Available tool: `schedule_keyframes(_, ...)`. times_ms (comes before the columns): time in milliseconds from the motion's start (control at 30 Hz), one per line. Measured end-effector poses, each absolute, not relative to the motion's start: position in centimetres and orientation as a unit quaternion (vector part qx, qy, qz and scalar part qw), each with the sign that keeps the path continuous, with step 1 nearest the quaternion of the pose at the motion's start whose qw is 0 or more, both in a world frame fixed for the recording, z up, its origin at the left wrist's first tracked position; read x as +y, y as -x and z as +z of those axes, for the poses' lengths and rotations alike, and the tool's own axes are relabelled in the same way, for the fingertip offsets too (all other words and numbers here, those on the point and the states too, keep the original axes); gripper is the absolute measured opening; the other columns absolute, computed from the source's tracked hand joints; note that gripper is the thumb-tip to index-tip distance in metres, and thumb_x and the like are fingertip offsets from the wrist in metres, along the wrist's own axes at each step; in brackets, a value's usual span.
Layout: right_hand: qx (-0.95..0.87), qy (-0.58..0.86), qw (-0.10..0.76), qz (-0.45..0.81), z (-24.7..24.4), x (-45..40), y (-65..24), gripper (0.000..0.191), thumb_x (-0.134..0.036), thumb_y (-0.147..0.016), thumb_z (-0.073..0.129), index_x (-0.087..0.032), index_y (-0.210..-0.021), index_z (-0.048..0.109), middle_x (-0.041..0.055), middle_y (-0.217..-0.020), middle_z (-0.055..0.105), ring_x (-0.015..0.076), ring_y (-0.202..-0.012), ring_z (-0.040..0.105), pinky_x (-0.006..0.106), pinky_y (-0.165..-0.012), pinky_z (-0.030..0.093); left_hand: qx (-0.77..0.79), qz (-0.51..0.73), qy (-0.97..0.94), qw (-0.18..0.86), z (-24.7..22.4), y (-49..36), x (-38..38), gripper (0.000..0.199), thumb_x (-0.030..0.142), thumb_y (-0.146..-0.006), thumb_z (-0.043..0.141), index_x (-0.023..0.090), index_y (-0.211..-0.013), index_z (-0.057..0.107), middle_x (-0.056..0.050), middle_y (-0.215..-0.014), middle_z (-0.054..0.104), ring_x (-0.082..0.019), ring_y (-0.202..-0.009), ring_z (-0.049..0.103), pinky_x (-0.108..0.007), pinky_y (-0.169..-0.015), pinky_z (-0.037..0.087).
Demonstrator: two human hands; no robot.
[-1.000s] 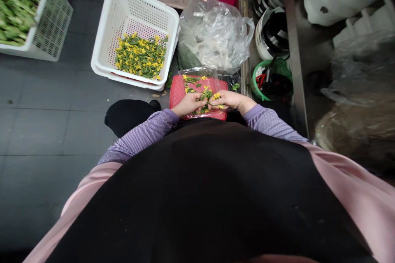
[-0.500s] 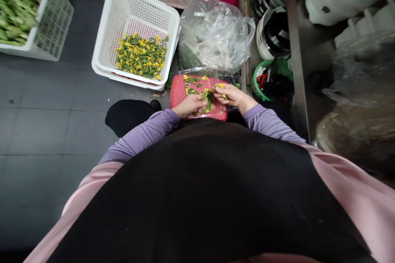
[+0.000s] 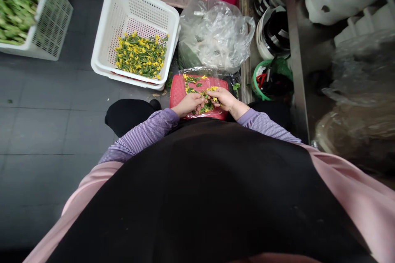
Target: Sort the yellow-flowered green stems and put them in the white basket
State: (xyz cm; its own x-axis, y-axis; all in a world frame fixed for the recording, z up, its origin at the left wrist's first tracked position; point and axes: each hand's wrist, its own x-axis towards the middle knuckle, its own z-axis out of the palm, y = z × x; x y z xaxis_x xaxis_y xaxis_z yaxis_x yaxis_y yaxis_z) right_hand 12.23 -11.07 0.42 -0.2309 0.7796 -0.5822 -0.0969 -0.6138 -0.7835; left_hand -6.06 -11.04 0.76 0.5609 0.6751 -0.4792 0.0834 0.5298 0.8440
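Note:
My left hand [image 3: 189,104] is closed on a green flowering stem, its fingers pinched close to those of my right hand. My right hand [image 3: 224,99] is also closed, with yellow-flowered stems [image 3: 212,89] showing at its fingertips. Both hands are over a clear plastic tray [image 3: 197,70] that holds more yellow-flowered greens [image 3: 206,109]. Beneath the tray lies a red lid-like board [image 3: 177,90]. The exact grip of the fingers is partly hidden.
A white basket [image 3: 103,33] with cut flowering greens stands ahead to the left. Farther left is another white basket [image 3: 49,20] of thick green stems. A clear plastic bag [image 3: 216,28] sits ahead. At right are a green bucket [image 3: 255,84] and a metal shelf edge [image 3: 298,49].
My right hand has moved left, closing in on my left hand, so the fingertips now nearly meet. A green leaf at the tray's right is more exposed. My left hand has barely moved.

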Motion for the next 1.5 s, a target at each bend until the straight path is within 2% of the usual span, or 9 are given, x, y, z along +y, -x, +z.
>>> schedule_keyframes(267, -0.263, 0.529, 0.308, 0.745, 0.5, -11.6, -11.7, 0.020, -0.019, -0.091, 0.066, -0.012, -0.074, 0.058, 0.0009, -0.056, 0.057, 0.0028, -0.037, 0.033, 0.014, -0.032, 0.019, 0.398, 0.183, -0.445, 0.781, 0.8, 6.3, -11.2, 0.026, 0.009, -0.098, 0.055, 0.011, -0.072, 0.059, 0.006, -0.050, 0.054, -0.003, -0.035, 0.047, -0.015, -0.039, 0.037)
schedule_keyframes(467, -0.179, 0.533, 0.295, 0.772, 0.7, -11.5, -11.8, 0.027, -0.019, -0.099, 0.044, -0.016, -0.073, 0.051, -0.0037, -0.050, 0.046, 0.0038, -0.037, 0.025, 0.014, -0.033, 0.017, 0.385, 0.159, -0.455, 0.787, 1.3, 6.4, -11.5, 0.017, 0.012, -0.098, 0.055, 0.010, -0.083, 0.064, 0.006, -0.053, 0.056, -0.003, -0.036, 0.046, -0.016, -0.039, 0.036)
schedule_keyframes(600, -0.282, 0.558, 0.323, 0.710, 0.8, -11.7, -12.1, 0.009, -0.020, -0.085, 0.065, -0.014, -0.081, 0.060, -0.0054, -0.055, 0.051, 0.0026, -0.037, 0.025, 0.016, -0.035, 0.015, 0.456, 0.149, -0.467, 0.743, 0.6, 5.9, -11.3, 0.026, 0.008, -0.100, 0.047, 0.012, -0.077, 0.059, 0.007, -0.047, 0.050, -0.004, -0.033, 0.045, -0.017, -0.040, 0.037)
schedule_keyframes(767, -0.416, 0.593, 0.312, 0.615, -0.1, -12.0, -10.9, 0.019, -0.020, -0.067, 0.081, -0.014, -0.075, 0.066, -0.0018, -0.066, 0.063, 0.0070, -0.055, 0.051, 0.019, -0.053, 0.040, 0.472, 0.103, -0.500, 0.719, 0.9, 5.5, -11.3, 0.035, -0.001, -0.097, 0.042, 0.014, -0.067, 0.053, 0.006, -0.044, 0.050, -0.006, -0.037, 0.052, -0.016, -0.044, 0.037)
schedule_keyframes(833, -0.423, 0.603, 0.338, 0.585, -0.4, -12.0, -10.6, 0.018, -0.020, -0.065, 0.081, -0.014, -0.073, 0.065, -0.0011, -0.070, 0.065, 0.0088, -0.063, 0.055, 0.021, -0.061, 0.043, 0.472, 0.101, -0.504, 0.717, 1.1, 5.5, -11.4, 0.034, -0.001, -0.097, 0.043, 0.013, -0.068, 0.054, 0.006, -0.043, 0.051, -0.006, -0.038, 0.053, -0.016, -0.044, 0.037)
schedule_keyframes(1100, -0.401, 0.623, 0.348, 0.575, -0.3, -12.0, -11.3, 0.026, -0.034, -0.068, 0.080, -0.018, -0.076, 0.062, 0.0001, -0.069, 0.066, 0.0110, -0.060, 0.053, 0.024, -0.056, 0.040, 0.448, 0.169, -0.450, 0.754, -0.5, 5.8, -11.0, 0.017, 0.006, -0.097, 0.049, 0.010, -0.092, 0.065, 0.006, -0.057, 0.059, -0.005, -0.039, 0.053, -0.018, -0.046, 0.042)
schedule_keyframes(1200, -0.409, 0.611, 0.357, 0.576, 0.0, -12.2, -11.1, 0.028, -0.034, -0.068, 0.081, -0.018, -0.074, 0.059, -0.0001, -0.068, 0.065, 0.0099, -0.059, 0.053, 0.023, -0.055, 0.039, 0.438, 0.181, -0.445, 0.760, -1.0, 5.8, -10.9, 0.018, 0.008, -0.098, 0.050, 0.010, -0.088, 0.065, 0.005, -0.059, 0.059, -0.005, -0.040, 0.053, -0.017, -0.045, 0.041)
schedule_keyframes(1333, -0.403, 0.621, 0.331, 0.585, 0.3, -12.4, -10.9, 0.032, -0.036, -0.071, 0.082, -0.018, -0.072, 0.055, -0.0034, -0.057, 0.057, 0.0063, -0.047, 0.040, 0.021, -0.043, 0.025, 0.440, 0.189, -0.458, 0.749, -0.7, 5.9, -11.0, 0.024, 0.009, -0.098, 0.046, 0.012, -0.081, 0.063, 0.006, -0.053, 0.053, -0.004, -0.037, 0.047, -0.017, -0.042, 0.038)
schedule_keyframes(1500, -0.273, 0.547, 0.293, 0.735, 0.6, -12.2, -11.2, 0.026, -0.026, -0.084, 0.071, -0.019, -0.072, 0.048, -0.0071, -0.052, 0.044, 0.0034, -0.040, 0.024, 0.018, -0.037, 0.016, 0.416, 0.137, -0.569, 0.696, 0.4, 6.0, -11.5, 0.024, 0.007, -0.091, 0.049, 0.012, -0.075, 0.065, 0.006, -0.053, 0.052, -0.004, -0.040, 0.043, -0.017, -0.046, 0.037)
